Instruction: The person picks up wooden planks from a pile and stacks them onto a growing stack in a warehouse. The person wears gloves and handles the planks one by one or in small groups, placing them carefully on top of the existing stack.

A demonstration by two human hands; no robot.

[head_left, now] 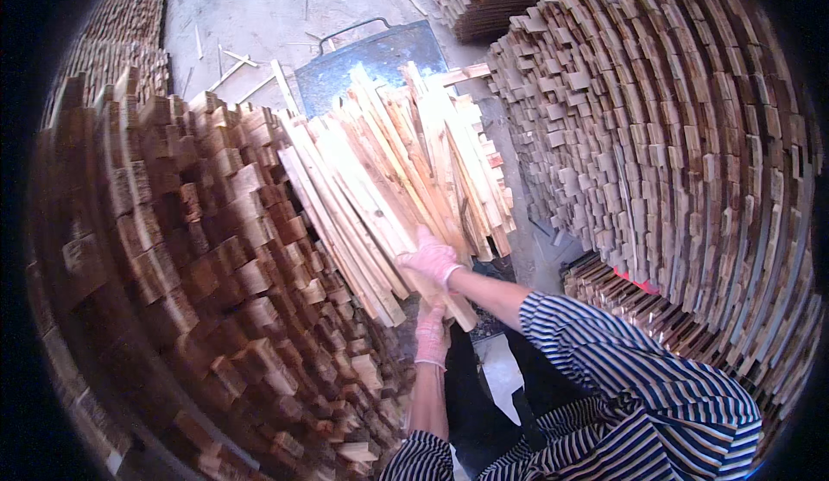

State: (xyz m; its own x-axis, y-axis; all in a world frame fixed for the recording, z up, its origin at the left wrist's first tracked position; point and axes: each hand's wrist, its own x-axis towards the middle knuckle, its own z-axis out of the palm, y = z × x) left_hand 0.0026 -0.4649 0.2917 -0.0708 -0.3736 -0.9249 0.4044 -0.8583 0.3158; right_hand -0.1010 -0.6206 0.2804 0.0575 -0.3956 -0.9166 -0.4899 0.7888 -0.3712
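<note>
A heap of long pale wooden slats [371,192] lies in front of me, their ends pointing towards my body. My right hand [430,259], in a pinkish glove, is closed over a slat [449,300] near its close end. Just below it, my left hand [431,334], gloved too, grips the same end from beneath; its fingertips are partly hidden by the wood. The heap rests on a worn blue metal cart [345,73] with a bent tube handle [354,28] at its far end.
Tall stacks of slats [199,248] rise close on my left, and another high stack [639,127] curves along the right. Further stacks [129,15] stand at the back. Loose slats [233,71] lie on the concrete floor [242,6] beyond the cart.
</note>
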